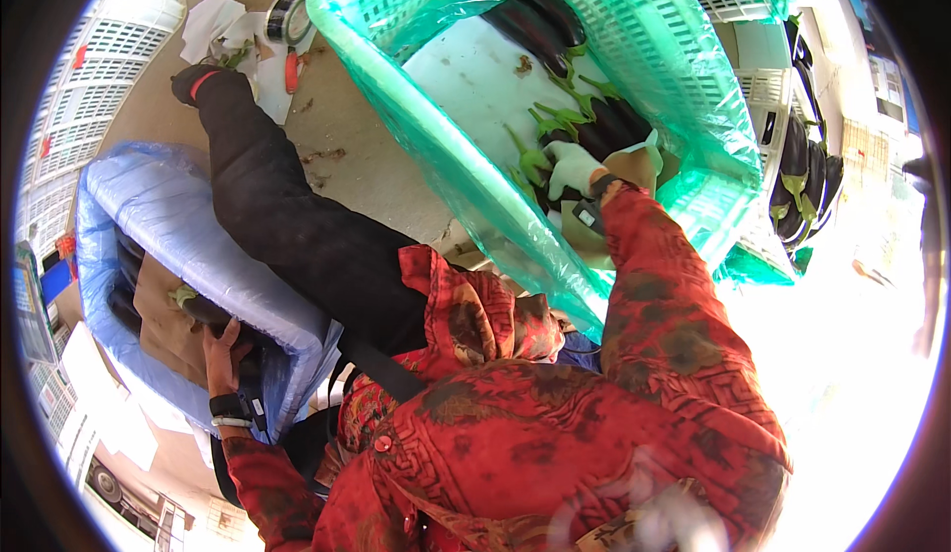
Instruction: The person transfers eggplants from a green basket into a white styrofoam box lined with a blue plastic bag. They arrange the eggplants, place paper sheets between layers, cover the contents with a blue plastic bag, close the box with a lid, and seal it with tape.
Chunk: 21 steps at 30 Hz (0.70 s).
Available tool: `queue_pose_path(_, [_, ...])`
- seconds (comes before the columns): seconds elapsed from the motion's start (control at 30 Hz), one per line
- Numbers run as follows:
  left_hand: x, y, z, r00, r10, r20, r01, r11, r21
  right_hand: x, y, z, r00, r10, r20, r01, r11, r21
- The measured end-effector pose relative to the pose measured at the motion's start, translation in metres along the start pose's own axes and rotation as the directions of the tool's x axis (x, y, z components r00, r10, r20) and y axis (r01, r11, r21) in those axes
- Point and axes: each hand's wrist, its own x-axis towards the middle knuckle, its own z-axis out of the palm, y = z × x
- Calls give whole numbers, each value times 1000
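My left hand [223, 355], bare with a dark strap at the wrist, reaches into a crate lined with blue plastic [215, 206]. Its fingers grip a dark eggplant [204, 310], whose green cap points away over brown paper [163, 299]. My right hand [573, 169] wears a pale glove inside a crate lined with green plastic [446, 173]. It closes over an eggplant with a green stem [532, 162]; the glove covers part of that eggplant. Beyond it lie several eggplants [613, 127], and a second group [536, 20] rests at the crate's far end.
My outstretched leg [297, 210] lies between the two crates. A tape roll [288, 17], a red-handled tool [291, 70] and torn white paper [212, 24] lie on the floor. White crates [111, 69] stand at left; more eggplants [806, 173] fill crates at right.
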Motion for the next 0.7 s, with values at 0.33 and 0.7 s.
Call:
queue_pose_path(0.33, [8,-5,-9,999,-15,52,12,999,46,-37,30,-100,887,-296,-356,329,-136,934])
queue_pose_path(0.7, [-35,54,3,991,92,-96,-38,890,455,-56,-129,-95,841,-420,-342,324,-117,939])
